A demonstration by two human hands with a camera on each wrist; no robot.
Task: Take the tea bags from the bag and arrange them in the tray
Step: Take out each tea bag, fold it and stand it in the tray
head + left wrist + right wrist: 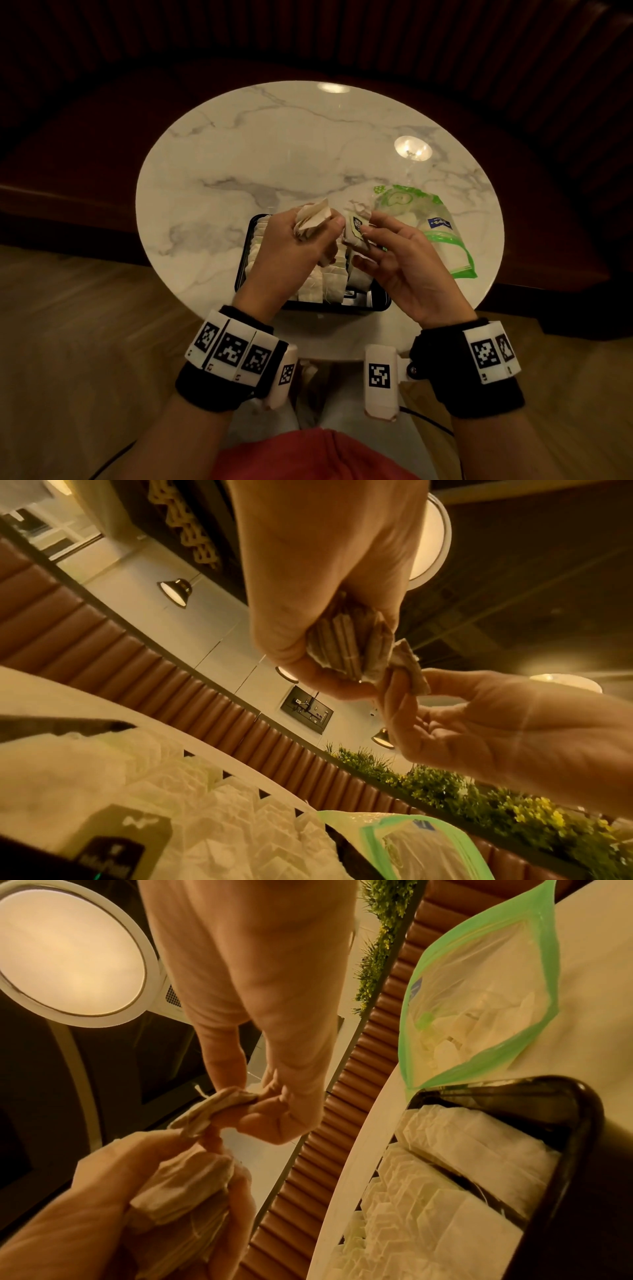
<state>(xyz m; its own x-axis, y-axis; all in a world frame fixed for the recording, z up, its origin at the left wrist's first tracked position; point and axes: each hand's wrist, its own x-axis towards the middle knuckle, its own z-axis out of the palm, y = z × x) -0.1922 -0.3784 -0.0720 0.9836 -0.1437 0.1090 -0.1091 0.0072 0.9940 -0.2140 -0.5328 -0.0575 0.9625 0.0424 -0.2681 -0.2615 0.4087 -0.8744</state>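
Above the black tray (380, 303), my left hand (308, 236) grips a bundle of several beige tea bags (313, 217), which the left wrist view shows edge-on as stacked tea bags (346, 647). Just to the right, my right hand (364, 236) pinches a single tea bag (356, 228) with a dark label, and it touches the bundle. The right wrist view has that tea bag (212, 1110) between thumb and fingers. Rows of white tea bags (334, 281) stand in the tray. The green-edged clear bag (435, 219) lies to the right and holds more tea bags.
The tray and bag sit on a round white marble table (291, 154), near its front edge. A dark padded bench curves round the far side. Wooden floor lies on either side of my knees.
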